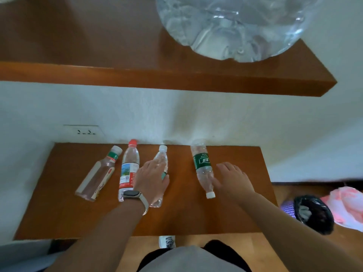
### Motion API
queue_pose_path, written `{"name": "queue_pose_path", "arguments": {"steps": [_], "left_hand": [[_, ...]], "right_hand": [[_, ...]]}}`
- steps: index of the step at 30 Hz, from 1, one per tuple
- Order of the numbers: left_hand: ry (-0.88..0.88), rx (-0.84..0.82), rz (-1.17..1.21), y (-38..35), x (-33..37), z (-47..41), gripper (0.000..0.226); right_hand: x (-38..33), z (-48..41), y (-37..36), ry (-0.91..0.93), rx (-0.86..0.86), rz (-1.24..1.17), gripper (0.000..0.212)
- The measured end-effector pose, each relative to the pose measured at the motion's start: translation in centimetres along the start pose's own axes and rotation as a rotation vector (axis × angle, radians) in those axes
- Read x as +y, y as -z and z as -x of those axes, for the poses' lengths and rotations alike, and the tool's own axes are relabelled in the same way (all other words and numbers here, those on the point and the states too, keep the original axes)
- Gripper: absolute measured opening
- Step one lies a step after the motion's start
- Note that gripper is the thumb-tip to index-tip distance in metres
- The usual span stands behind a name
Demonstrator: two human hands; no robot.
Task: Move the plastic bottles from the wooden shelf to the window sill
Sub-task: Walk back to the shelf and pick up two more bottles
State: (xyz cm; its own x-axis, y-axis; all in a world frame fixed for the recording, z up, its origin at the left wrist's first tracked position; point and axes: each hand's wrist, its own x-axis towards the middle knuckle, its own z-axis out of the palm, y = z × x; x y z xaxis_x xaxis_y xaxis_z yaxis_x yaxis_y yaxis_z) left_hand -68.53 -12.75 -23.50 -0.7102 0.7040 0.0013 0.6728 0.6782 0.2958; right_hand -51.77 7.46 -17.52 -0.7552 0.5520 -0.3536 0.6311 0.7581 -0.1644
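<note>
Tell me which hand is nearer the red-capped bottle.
Left. The left hand holds the clear bottle right beside the red-capped bottle; the right hand is farther off, past the green-label bottle.

Green-label bottle [202, 165], red-cap bottle [128, 169] (white/red label), brown shelf [196, 218]
</note>
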Motion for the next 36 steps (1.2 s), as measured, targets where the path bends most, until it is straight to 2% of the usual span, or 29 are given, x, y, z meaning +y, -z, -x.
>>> {"name": "queue_pose_path", "arguments": {"steps": [10,13,16,19,22,27,31,36], "left_hand": [[0.284,-0.075,0.012,-2.0,1.4,-0.3,0.055],[0.384,-0.090,0.068,-2.5,1.8,-0.2,0.059],[0.501,-0.113,0.094,-2.6,2.2,-0.8,0.059],[0.612,-0.194,0.141,-2.7,2.3,-1.2,0.064],[0.689,-0.244,0.214,-3.0,2.3,-1.2,0.071],[0.760,-0.216,0.278,-3.4,2.8,-0.1,0.073],[0.815,-0.200,0.371,-3.2,3.4,1.4,0.070],[0.905,-0.111,0.549,-2.4,4.3,2.8,0.068]], "right_hand": [[-0.1,-7.3,-2.8,-0.170,-0.167,-0.413,0.080],[0.1,-8.9,-3.7,-0.151,-0.199,-0.492,0.070],[0.0,-9.9,-4.3,-0.108,-0.257,-0.498,0.044],[0.0,-10.5,-4.9,-0.169,-0.311,-0.529,0.054],[0.6,-11.2,-6.1,-0.152,-0.354,-0.574,0.058],[0.7,-10.5,-5.3,-0.063,-0.385,-0.589,0.020],[1.0,-10.5,-4.5,-0.002,-0.402,-0.600,0.036],[0.6,-10.0,-2.0,0.110,-0.424,-0.635,0.029]]}}
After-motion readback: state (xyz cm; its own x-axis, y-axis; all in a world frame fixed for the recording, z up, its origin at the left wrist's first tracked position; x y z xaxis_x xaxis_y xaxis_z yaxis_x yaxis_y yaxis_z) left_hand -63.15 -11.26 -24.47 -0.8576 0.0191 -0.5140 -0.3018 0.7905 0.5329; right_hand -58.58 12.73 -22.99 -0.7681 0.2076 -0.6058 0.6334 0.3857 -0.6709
